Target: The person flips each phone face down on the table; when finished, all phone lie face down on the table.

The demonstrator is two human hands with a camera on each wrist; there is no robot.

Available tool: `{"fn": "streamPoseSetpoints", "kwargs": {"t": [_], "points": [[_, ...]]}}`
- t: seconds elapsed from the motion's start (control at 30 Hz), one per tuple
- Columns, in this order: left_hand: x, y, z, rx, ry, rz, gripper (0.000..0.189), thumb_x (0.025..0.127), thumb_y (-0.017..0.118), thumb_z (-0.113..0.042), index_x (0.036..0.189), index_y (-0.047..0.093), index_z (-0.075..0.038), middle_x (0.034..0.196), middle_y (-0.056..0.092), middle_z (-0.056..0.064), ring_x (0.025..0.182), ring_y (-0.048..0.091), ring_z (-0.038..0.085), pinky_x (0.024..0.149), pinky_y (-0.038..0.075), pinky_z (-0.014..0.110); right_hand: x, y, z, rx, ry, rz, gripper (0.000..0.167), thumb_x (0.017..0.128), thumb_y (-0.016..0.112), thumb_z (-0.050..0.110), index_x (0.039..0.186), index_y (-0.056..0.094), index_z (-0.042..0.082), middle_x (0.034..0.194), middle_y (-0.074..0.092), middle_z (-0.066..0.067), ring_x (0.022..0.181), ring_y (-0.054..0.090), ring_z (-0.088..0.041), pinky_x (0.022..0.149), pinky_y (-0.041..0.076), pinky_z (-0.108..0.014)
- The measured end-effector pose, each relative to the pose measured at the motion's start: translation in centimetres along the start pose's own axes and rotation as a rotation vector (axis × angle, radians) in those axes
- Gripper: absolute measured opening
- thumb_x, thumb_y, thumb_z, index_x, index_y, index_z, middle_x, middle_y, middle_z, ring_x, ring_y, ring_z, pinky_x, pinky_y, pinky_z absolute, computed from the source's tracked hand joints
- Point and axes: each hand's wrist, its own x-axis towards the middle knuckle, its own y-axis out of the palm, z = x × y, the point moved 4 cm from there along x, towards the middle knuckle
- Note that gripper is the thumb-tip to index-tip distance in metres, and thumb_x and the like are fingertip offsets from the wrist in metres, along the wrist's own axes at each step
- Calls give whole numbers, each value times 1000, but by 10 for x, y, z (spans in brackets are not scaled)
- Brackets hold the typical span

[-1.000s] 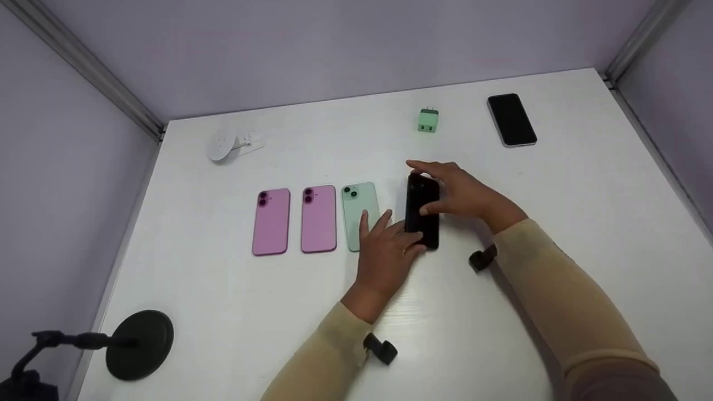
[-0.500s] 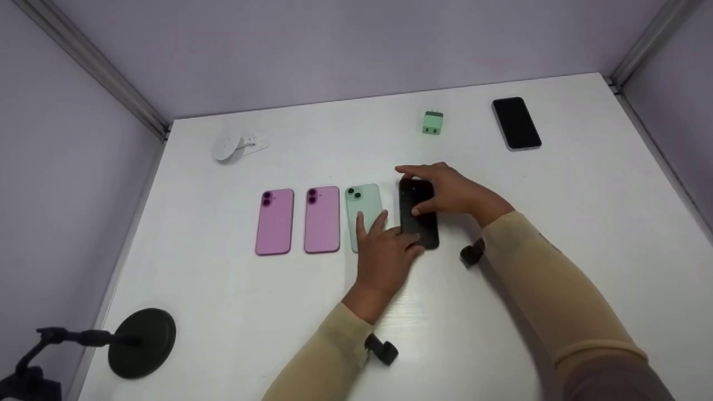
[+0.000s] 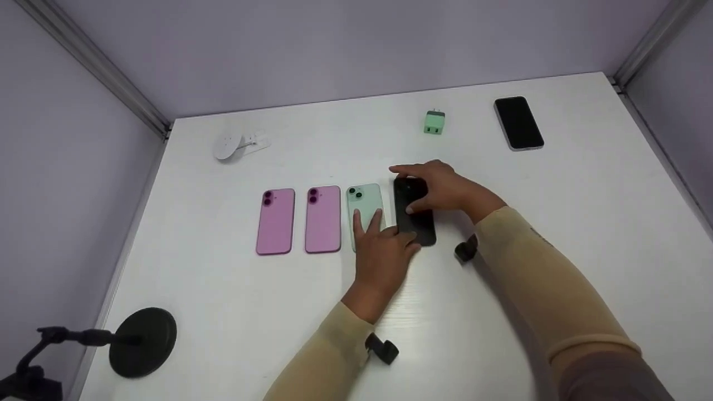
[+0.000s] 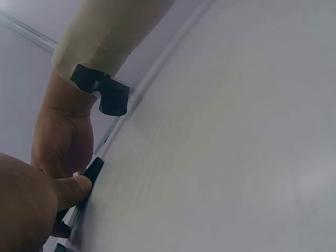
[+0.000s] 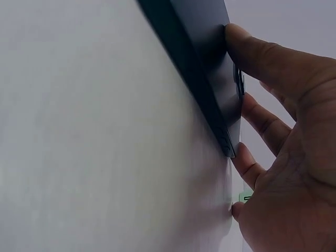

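A black smartphone (image 3: 416, 224) lies with its camera side up, right of a mint-green smartphone (image 3: 366, 204). My right hand (image 3: 445, 186) grips its upper end, thumb on the back and the other fingers around the far end. In the right wrist view, the phone (image 5: 207, 47) shows its edge close to the table, beside my right hand (image 5: 302, 110). At the lower end, my left hand (image 3: 381, 260) pinches the black phone between thumb and finger. Its other fingers stretch over the mint phone, hiding that phone's lower part.
Two pink smartphones (image 3: 276, 221) lie in the same row to the left. Behind stand a green charger plug (image 3: 434, 122) and, farther right, another phone (image 3: 519, 123) with a dark screen. A white round object (image 3: 228, 146) is back left; a black stand base (image 3: 143, 342) is front left.
The black smartphone has shifted left towards the mint one and its back has turned more upward. My right hand moved left with it; my left hand stays nearly in place.
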Motion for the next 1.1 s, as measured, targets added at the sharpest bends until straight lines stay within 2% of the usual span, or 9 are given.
{"fn": "streamPoseSetpoints", "kwargs": {"t": [0.27, 0.47, 0.77, 1.0, 1.1], "points": [[3, -2, 0, 18, -15, 22, 30, 102, 73, -52, 121, 86, -33, 118, 84, -4, 151, 56, 36, 130, 22, 71, 2, -2, -2, 7, 2, -12, 90, 92, 89, 20, 168, 44, 39, 159, 58, -6, 151, 42, -36, 126, 36, -62], [2, -3, 0, 25, -14, 33, 32, 102, 72, -53, 122, 86, -33, 119, 84, -3, 151, 56, 37, 130, 22, 72, 1, 0, -4, 25, -6, -24, 91, 91, 90, 19, 168, 45, 39, 161, 59, -3, 153, 41, -36, 128, 34, -62], [3, -7, -1, 74, -38, 52, 34, 102, 71, -54, 114, 88, -27, 119, 84, -4, 150, 56, 36, 129, 25, 71, 3, 0, -3, -10, -30, -27, 88, 93, 89, 24, 168, 44, 34, 156, 63, -4, 152, 40, -39, 132, 16, -64], [3, -5, -1, 78, -40, 59, 35, 102, 71, -54, 115, 88, -26, 119, 84, -3, 149, 57, 36, 130, 24, 71, 2, 3, -5, -8, -55, -46, 88, 93, 89, 24, 168, 45, 32, 156, 63, -2, 149, 43, -37, 130, 22, -62], [1, -3, -2, 72, -36, 49, 34, 102, 72, -53, 113, 89, -25, 118, 84, -3, 148, 59, 36, 129, 24, 71, -3, 2, -10, -6, -35, -93, 84, 94, 87, 31, 168, 46, 29, 160, 61, -5, 150, 43, -38, 130, 24, -63]]}}
